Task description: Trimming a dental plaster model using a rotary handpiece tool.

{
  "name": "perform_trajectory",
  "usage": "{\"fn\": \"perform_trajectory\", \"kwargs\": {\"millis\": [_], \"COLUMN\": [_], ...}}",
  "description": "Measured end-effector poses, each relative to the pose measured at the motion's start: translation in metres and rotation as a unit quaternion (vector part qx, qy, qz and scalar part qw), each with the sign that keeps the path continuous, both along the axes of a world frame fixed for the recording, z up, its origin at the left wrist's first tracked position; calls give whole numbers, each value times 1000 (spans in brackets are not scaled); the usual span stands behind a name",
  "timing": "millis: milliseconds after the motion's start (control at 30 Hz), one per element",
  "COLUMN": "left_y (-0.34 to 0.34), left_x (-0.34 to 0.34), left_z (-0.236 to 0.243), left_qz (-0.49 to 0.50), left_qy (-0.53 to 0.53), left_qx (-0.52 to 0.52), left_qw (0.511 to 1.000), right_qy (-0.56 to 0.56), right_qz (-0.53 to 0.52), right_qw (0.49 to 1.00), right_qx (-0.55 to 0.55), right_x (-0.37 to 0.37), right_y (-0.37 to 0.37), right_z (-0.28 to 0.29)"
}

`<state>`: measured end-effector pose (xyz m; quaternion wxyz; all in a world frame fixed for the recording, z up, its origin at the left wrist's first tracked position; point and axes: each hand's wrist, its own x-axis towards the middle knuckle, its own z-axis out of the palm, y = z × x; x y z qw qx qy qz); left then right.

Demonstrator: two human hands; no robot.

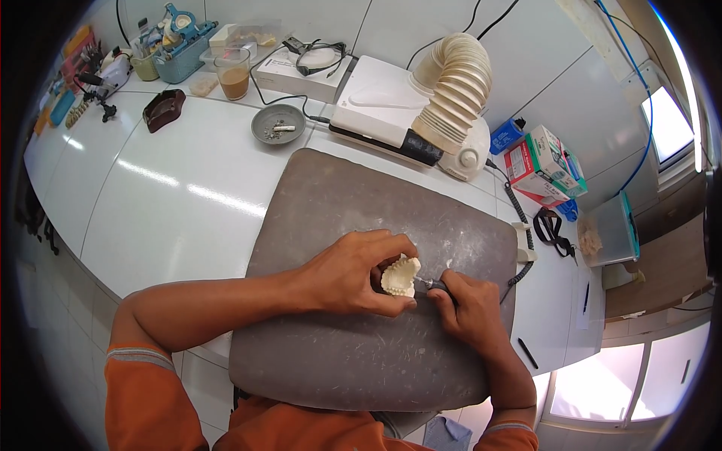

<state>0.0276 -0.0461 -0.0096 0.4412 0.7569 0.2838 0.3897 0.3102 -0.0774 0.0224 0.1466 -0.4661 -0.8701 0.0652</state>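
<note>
My left hand [347, 269] is closed round a cream-coloured dental cast [398, 278], thumb below it and fingers above, with the row of teeth showing. From the right, my right hand [475, 304] grips a dark rotary handpiece [436, 286], its thin metal tip pointing at the cast's edge. Whether the tip touches the cast I cannot tell. Both hands are over a worn grey-brown board [353, 361] marked with scratches and pale dust.
Behind the board stand a white machine [376, 113] with a ribbed hose [459, 83], a grey ashtray [265, 120] and a glass of brown drink [234, 84]. Boxes [538, 169], a coiled cord [519, 203] and a black pen [528, 353] lie to the right.
</note>
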Motion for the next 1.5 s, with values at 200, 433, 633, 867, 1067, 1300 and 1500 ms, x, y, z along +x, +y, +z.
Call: {"fn": "perform_trajectory", "kwargs": {"millis": [200, 433, 633, 867, 1067, 1300, 1500], "left_y": [1, 2, 2, 2, 2, 2, 1], "left_x": [-3, -5, -4, -5, -4, -4, -2], "left_z": [3, 4, 5, 4, 4, 4, 1], "left_qz": [-33, -49, -49, -48, -46, -43, -36], "left_qy": [1, 22, 15, 16, 8, 9, -16], "left_qx": [-24, -39, -45, -31, -28, -27, -19], "left_qw": [999, 998, 998, 998, 999, 999, 999], "right_qy": [12, 11, 20, 13, 18, 9, 10], "right_qz": [9, 15, 22, 18, 22, 20, 20], "right_qw": [1000, 1000, 1000, 1000, 1000, 1000, 1000], "right_qx": [0, -2, -3, -9, -5, -12, -11], "right_x": [3, 3, 5, 5, 4, 4, 3], "right_y": [1, 1, 2, 2, 2, 2, 2], "right_z": [-1, -1, -2, -1, -1, 0, 0]}}
